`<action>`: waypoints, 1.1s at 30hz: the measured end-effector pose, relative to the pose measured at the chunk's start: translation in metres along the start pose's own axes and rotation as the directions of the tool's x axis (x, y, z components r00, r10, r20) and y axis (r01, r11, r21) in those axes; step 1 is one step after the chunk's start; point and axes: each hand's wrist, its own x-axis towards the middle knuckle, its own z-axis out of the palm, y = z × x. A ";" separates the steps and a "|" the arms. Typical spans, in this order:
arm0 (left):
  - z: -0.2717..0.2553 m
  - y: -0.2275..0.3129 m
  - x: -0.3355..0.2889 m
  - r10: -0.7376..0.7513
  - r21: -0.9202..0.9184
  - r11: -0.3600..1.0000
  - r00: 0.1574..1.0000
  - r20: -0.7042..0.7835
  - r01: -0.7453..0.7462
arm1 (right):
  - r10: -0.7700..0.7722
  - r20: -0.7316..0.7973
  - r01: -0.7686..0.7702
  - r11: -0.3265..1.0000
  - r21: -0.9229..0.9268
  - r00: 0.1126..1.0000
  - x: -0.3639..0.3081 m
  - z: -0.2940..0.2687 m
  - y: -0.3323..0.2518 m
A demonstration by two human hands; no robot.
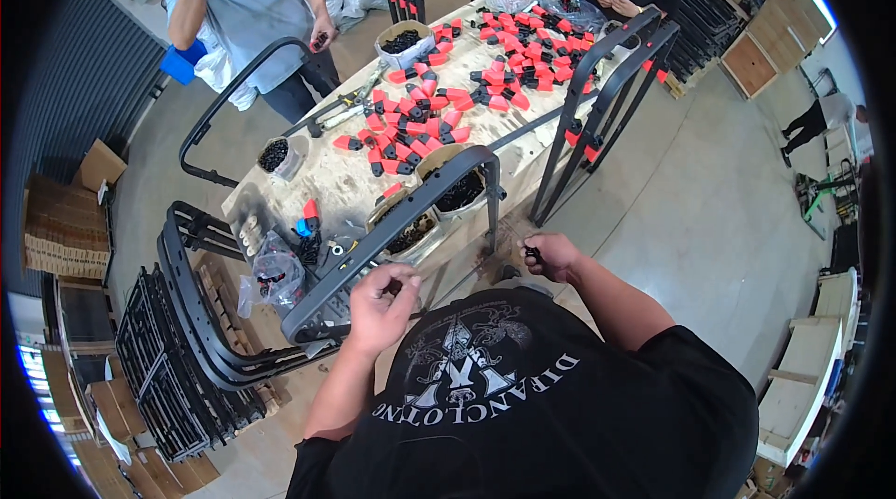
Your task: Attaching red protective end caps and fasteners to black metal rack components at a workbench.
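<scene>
My left hand (381, 305) is closed in a pinch beside the near side of a black U-shaped tube frame (373, 239); whatever its fingers hold, if anything, is too small to make out. Out to the right, clear of the frame, my right hand (553, 258) is curled around small black parts (532, 253) that show at its fingertips. The frame lies tilted along the near edge of the worktable (322, 163). Behind its bar are an open box (431, 239) of small dark pieces and another box (483, 193) of black pieces.
Many red-and-black plastic caps (411, 137) cover the table. Tubs of black parts, a clear bag (277, 267) and a blue-and-red item (306, 219) lie there too. More black frames stand right (607, 79) and left (191, 312). Two people stand across the table, one holding another frame (210, 121).
</scene>
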 end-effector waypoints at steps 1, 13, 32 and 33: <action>0.001 0.005 0.006 0.100 0.068 0.993 0.994 -0.032 -0.097 | -0.005 0.042 0.005 1.000 0.022 0.999 0.003 -0.003 -0.007; 0.049 0.070 0.116 0.291 0.350 0.923 0.887 -0.359 -0.161 | 0.065 0.181 -0.038 0.988 -0.151 0.981 0.037 -0.069 -0.122; -0.059 -0.134 0.354 -0.463 0.597 0.578 0.826 -0.321 0.556 | 0.025 -0.050 -0.030 0.992 -0.122 0.998 0.028 -0.196 -0.130; -0.047 -0.139 0.372 -0.475 0.687 0.510 0.835 -0.279 0.519 | 0.007 -0.072 -0.014 0.994 -0.107 0.997 0.017 -0.202 -0.124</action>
